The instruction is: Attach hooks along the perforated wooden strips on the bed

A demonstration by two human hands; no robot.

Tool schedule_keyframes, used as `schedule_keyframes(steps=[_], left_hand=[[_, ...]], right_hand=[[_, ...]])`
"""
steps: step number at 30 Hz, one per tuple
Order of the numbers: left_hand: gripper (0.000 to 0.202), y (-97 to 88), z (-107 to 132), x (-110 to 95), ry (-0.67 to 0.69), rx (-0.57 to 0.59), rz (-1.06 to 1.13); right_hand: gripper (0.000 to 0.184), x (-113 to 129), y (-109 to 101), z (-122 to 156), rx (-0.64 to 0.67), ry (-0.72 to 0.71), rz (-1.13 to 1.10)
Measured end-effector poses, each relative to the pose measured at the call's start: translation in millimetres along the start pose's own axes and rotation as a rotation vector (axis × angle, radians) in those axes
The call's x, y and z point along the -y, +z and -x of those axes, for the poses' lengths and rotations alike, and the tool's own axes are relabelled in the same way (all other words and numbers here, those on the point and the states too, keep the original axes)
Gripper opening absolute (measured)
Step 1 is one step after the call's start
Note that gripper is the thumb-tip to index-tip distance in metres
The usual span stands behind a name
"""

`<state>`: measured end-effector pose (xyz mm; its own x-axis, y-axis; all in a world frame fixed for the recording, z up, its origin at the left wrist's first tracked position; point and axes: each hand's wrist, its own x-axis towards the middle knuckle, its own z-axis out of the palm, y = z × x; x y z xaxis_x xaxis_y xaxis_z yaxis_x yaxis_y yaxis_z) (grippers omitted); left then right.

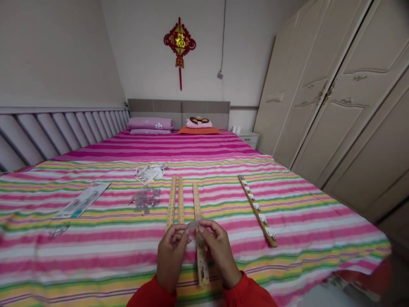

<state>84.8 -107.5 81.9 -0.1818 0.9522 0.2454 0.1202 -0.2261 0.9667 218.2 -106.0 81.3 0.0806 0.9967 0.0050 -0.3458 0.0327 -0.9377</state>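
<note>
Between my two hands is a small translucent packet [193, 226], probably thin plastic; its contents are too small to make out. My left hand [172, 251] pinches its left end with thumb and forefinger. My right hand [217, 247] pinches the other end. Beneath them lies a wooden strip with rows of holes [197, 204], a small metal piece [202, 269] near its close end. Two more perforated wooden strips [175, 200] lie side by side just left of it. Further left is a pile of small clear packets [145, 199].
A wooden strip carrying several white pieces [258, 211] lies to the right. White cards [150, 172] are heaped behind the packets. A long flat package [83, 200] and a wiry tangle [59, 230] lie left. Everything rests on a striped bedspread [297, 230]; wardrobes [345, 94] stand at right.
</note>
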Motion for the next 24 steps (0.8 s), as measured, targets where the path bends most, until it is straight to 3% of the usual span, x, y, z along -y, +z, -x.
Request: schedule_keyframes(steps=[3, 5, 9, 16, 21, 24], left_hand=[[0.008, -1.7, 5.0, -3.2, 0.486, -0.086, -0.325], [0.012, -3.2, 7.4, -4.1, 0.737, -0.113, -0.498], [0.016, -6.0, 9.7, -3.8, 0.957, -0.137, -0.671], [0.015, -7.3, 15.5, -4.1, 0.991, -0.085, -0.646], [0.015, -12.1, 15.4, -3.3, 0.770, -0.065, -0.469], [0.020, -15.2, 12.1, -2.3, 0.699, -0.071, -0.479]], right_hand=[[0.032, 0.3, 0.5, 6.6, 0.005, -0.014, -0.043], [0.031, 1.4, 2.5, 12.4, 0.029, -0.013, -0.085], [0.031, 4.2, 6.7, 19.9, 0.033, -0.001, -0.107], [0.030, 1.9, 2.2, 15.9, 0.015, -0.007, -0.093], [0.032, 2.9, -5.7, 9.8, -0.001, -0.009, -0.065], [0.033, 4.1, -8.9, 7.7, -0.011, -0.005, -0.050]])
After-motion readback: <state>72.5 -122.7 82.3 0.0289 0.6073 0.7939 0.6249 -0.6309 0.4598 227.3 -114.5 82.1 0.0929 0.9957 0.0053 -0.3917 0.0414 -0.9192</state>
